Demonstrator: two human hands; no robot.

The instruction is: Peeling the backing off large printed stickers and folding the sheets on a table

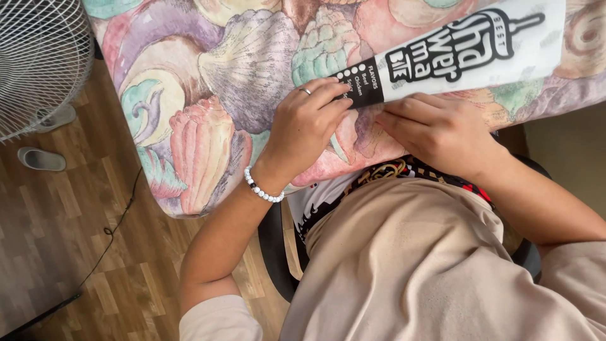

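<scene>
Both hands curled: left hand (306,123) pinches paper sleeve (442,53) end; right hand (439,129) presses beneath.

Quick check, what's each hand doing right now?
Left hand: fingers curled, pinching the near end of the black-and-white paper wrapper.
Right hand: curled, fingertips at the wrapper's lower edge; grip cannot be told.

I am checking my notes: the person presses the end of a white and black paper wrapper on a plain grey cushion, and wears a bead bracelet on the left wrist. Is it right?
Not quite. The head view shows the cushion is not plain grey: it has a colourful seashell print. The rest holds: both hands, left and right, press the wrapper end, and the bead bracelet is on the left wrist.
</scene>
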